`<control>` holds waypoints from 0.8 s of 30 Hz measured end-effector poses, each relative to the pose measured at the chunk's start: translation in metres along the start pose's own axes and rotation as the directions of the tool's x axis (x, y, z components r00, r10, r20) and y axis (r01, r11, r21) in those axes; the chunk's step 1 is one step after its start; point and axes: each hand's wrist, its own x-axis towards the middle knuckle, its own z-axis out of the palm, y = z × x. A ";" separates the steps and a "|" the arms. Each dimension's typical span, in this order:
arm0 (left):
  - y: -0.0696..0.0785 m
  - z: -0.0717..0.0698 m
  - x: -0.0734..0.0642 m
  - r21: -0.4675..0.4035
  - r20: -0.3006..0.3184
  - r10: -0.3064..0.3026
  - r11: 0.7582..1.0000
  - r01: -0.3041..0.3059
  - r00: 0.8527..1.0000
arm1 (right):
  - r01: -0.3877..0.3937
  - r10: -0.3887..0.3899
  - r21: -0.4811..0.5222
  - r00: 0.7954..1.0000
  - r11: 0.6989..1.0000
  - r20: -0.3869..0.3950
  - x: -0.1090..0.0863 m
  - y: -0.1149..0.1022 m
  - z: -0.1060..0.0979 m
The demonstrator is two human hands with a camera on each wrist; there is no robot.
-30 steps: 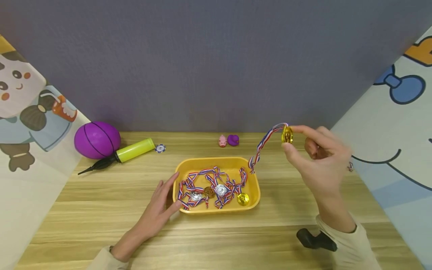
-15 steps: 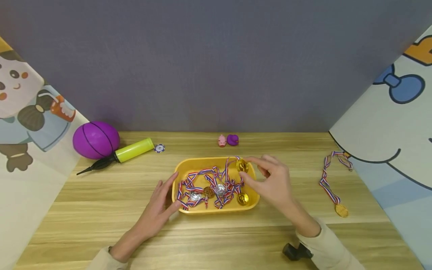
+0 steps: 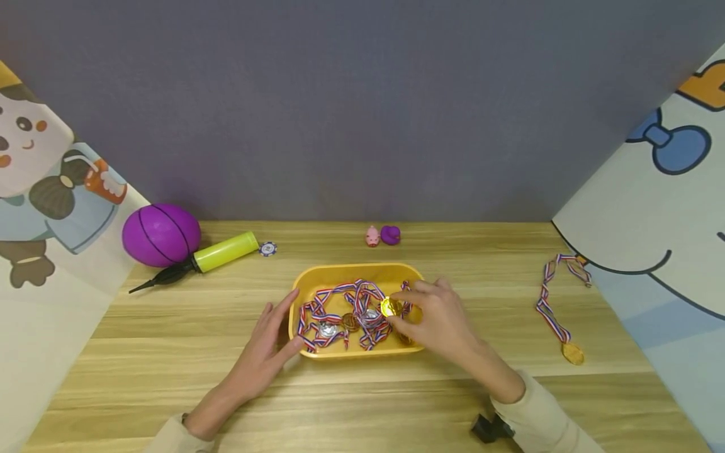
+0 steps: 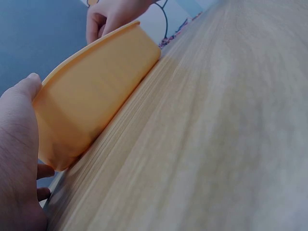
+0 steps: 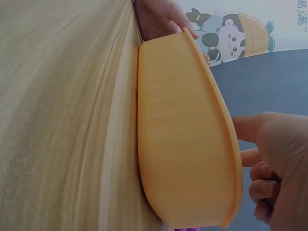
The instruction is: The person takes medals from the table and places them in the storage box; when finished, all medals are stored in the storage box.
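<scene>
A yellow plastic basin sits on the wooden table, holding a tangle of red, white and blue ribbons with silver medals and a bronze medal. My left hand holds its left end, thumb at the front rim and index finger toward the back corner. Over the right part of the basin, my right hand pinches a gold medal between thumb and index finger. Its ribbon trails left onto the tangle. Another gold medal lies mostly hidden beneath this hand. In the right wrist view the basin wall hides the fingertips.
A gold medal with its ribbon lies at the right. Behind the basin stand a pink pig figure and a purple duck. A purple ball, a yellow-green hand pump and a poker chip are at the left.
My right hand has carried the gold medal from the right, above the table, leftward and down into the basin, its ribbon now among the others. My left hand has stayed at the basin's end.
</scene>
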 end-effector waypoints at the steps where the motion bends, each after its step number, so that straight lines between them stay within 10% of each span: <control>1: 0.000 0.000 0.000 0.001 -0.001 0.006 1.000 -0.006 1.000 | 0.006 -0.006 0.004 1.000 1.000 -0.001 0.000 0.001 0.001; 24: -0.001 -0.001 0.000 -0.001 0.011 -0.009 1.000 0.009 1.000 | 0.084 -0.012 0.197 0.940 0.977 -0.342 -0.050 0.038 -0.005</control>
